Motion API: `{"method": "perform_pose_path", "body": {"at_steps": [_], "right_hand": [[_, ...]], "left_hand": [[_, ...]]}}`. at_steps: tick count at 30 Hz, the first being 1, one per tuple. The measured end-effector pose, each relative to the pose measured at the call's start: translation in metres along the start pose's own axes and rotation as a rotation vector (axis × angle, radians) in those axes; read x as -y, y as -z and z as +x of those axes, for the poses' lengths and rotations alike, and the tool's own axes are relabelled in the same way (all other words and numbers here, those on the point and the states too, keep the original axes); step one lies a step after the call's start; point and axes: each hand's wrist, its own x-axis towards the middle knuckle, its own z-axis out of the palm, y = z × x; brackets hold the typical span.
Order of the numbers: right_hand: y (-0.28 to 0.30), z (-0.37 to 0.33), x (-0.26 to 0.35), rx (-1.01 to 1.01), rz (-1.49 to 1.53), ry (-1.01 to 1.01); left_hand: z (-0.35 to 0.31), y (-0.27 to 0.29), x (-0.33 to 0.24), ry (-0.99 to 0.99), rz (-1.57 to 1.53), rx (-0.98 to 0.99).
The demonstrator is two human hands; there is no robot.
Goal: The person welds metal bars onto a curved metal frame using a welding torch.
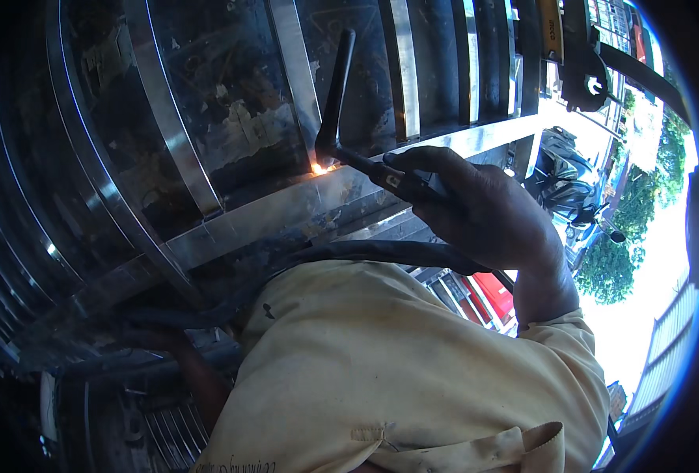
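Observation:
My right hand (475,205) is closed around the handle of a black TIG welding torch (365,163), and its long back cap points upward. A bright glowing spot sits at the torch's tip, where an upright metal bar (296,71) meets a long flat metal rail (262,209). From the torch side, a dark cable (397,252) runs left across my front. My left hand (152,335) is in deep shadow at the lower left, close to the dark end of the frame. Its fingers are too dark to make out.
Several upright shiny bars (172,118) stand in a row in front of a dark, scuffed surface (223,102). To the right are a parked motorcycle (566,169) and green trees (613,264). A red object (493,293) shows behind my right forearm.

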Motion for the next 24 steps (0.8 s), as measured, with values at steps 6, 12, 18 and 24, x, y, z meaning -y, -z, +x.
{"method": "perform_pose_path", "body": {"at_steps": [6, 12, 18, 24], "right_hand": [[-0.001, 0.002, -0.007, 0.04, -0.004, 0.026], [-0.001, 0.0, -0.003, -0.036, -0.003, 0.055], [-0.001, 0.001, -0.007, 0.037, 0.004, -0.031], [-0.003, 0.002, -0.019, -0.039, -0.036, 0.16]], "left_hand": [[-0.001, 0.005, -0.016, 0.018, -0.046, -0.014], [-0.004, 0.018, -0.035, 0.036, -0.089, -0.028], [0.011, 0.022, -0.047, 0.055, -0.134, -0.035], [0.01, 0.026, -0.067, 0.073, -0.181, -0.048]]}}
